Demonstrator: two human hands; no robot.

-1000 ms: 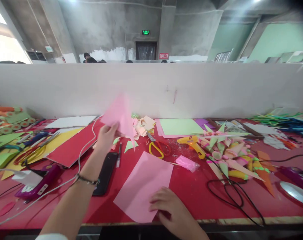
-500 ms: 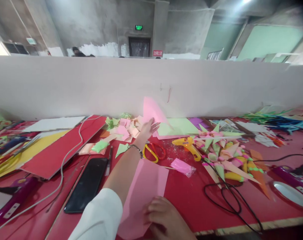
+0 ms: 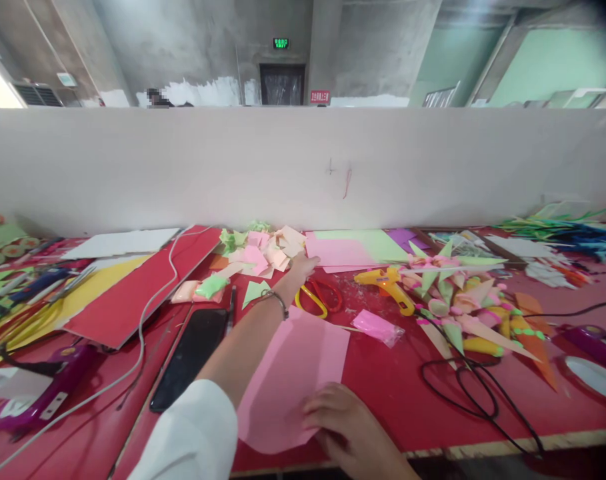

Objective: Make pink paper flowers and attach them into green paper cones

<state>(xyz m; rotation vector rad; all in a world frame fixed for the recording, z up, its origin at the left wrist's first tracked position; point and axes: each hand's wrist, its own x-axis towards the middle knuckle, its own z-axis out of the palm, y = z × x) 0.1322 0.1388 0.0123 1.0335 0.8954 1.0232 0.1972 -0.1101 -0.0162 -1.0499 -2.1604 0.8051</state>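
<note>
Reaching across the table, my left hand point(image 3: 303, 265) lies at the lower left corner of a pale pink paper sheet point(image 3: 340, 250), its fingers stretched out and slightly blurred. That sheet rests flat on light green paper point(image 3: 383, 241). In front of me is a larger pink sheet point(image 3: 293, 393) with a rounded lower edge, partly shaded by my arm. My right hand point(image 3: 345, 423) rests at its lower right edge, fingers loosely bent and thumb apart. Scissors point(image 3: 311, 300) with yellow and red handles lie just beyond the larger sheet, beside my left wrist.
A black phone point(image 3: 190, 360) lies left of my forearm. To the right are a yellow glue gun point(image 3: 387, 287) with a looping black cord, a pink packet point(image 3: 377, 327) and a heap of paper cones point(image 3: 463, 303). Paper scraps point(image 3: 257, 253) lie near the white partition point(image 3: 223, 167).
The pale pink sheet, raised upright at my left hand before, now lies flat on the green paper. My left hand has come down slightly. My right hand stays by the larger sheet; the view shifted slightly.
</note>
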